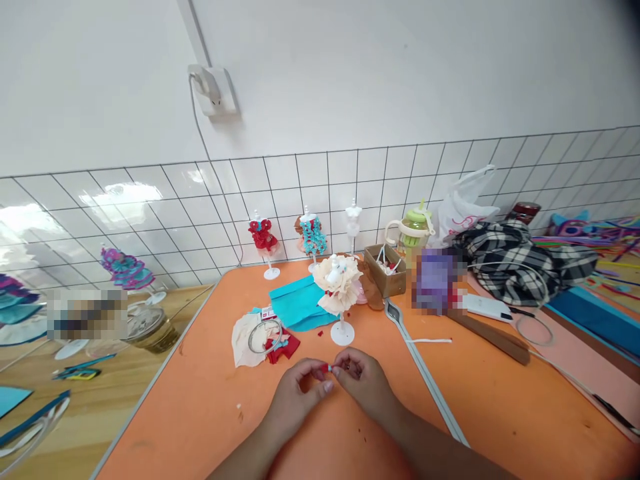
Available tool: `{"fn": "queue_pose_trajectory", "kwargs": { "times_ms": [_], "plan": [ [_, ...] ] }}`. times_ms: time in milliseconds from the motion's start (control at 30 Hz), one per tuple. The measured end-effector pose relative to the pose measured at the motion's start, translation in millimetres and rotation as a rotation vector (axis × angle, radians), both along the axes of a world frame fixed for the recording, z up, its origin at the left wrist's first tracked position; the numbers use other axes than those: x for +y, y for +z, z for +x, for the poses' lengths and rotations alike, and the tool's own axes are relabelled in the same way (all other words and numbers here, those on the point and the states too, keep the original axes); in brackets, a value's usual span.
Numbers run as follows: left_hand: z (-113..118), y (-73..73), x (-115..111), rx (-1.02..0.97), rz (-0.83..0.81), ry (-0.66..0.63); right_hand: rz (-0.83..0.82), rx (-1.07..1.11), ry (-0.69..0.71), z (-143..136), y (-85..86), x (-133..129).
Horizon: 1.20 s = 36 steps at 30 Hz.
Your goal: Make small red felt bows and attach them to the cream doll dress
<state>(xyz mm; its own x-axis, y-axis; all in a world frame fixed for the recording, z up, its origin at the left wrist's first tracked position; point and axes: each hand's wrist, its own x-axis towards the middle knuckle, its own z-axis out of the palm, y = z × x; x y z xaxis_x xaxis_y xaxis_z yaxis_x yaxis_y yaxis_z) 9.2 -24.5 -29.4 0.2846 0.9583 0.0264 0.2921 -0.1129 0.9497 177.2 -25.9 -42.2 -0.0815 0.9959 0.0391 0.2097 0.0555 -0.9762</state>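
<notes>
My left hand (299,392) and my right hand (363,379) meet low in the centre of the head view, over the orange table (200,407). Between their fingertips is a small red piece (325,368) with a bit of light blue at its right end. The left fingers pinch the red part, and the right fingertips close at the blue end. Just beyond the hands stands a small white dress form (343,332) wearing a ruffled cream dress (337,285). Turquoise sheet material (295,305) lies behind it to the left.
Cream and red scraps with a metal ring (265,337) lie left. Three more dress forms (271,273) stand by the wall. A brown box (393,283), green-lidded bottle (417,230), grey zipper strip (425,373), white device (487,308) and plaid cloth (520,260) are right.
</notes>
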Motion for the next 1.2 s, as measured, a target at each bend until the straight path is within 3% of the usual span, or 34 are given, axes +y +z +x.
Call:
{"fn": "queue_pose_trajectory", "kwargs": {
  "times_ms": [267,400,633,800,1033,1200],
  "plan": [
    [10.4,-3.1,-1.3,-0.149,-0.142,0.09,-0.006,0.091,0.017,1.2,-3.5,-0.9],
    [8.4,-1.9,-0.5,-0.206,-0.199,0.069,-0.043,0.084,0.027,3.9,0.6,-1.4],
    [8.2,-3.0,-0.3,-0.201,-0.187,0.012,-0.089,0.011,0.011,3.0,1.8,-2.2],
    [7.3,-3.8,-1.4,-0.194,-0.207,-0.047,-0.024,-0.031,0.004,4.9,3.1,-1.7],
    [4.9,-6.0,1.6,-0.142,-0.093,0.124,-0.008,-0.03,-0.008,6.6,4.3,-1.5],
    [1.4,-4.6,3.1,-0.069,-0.04,0.139,-0.02,0.011,0.008,5.1,4.0,-3.8]
  ]
}}
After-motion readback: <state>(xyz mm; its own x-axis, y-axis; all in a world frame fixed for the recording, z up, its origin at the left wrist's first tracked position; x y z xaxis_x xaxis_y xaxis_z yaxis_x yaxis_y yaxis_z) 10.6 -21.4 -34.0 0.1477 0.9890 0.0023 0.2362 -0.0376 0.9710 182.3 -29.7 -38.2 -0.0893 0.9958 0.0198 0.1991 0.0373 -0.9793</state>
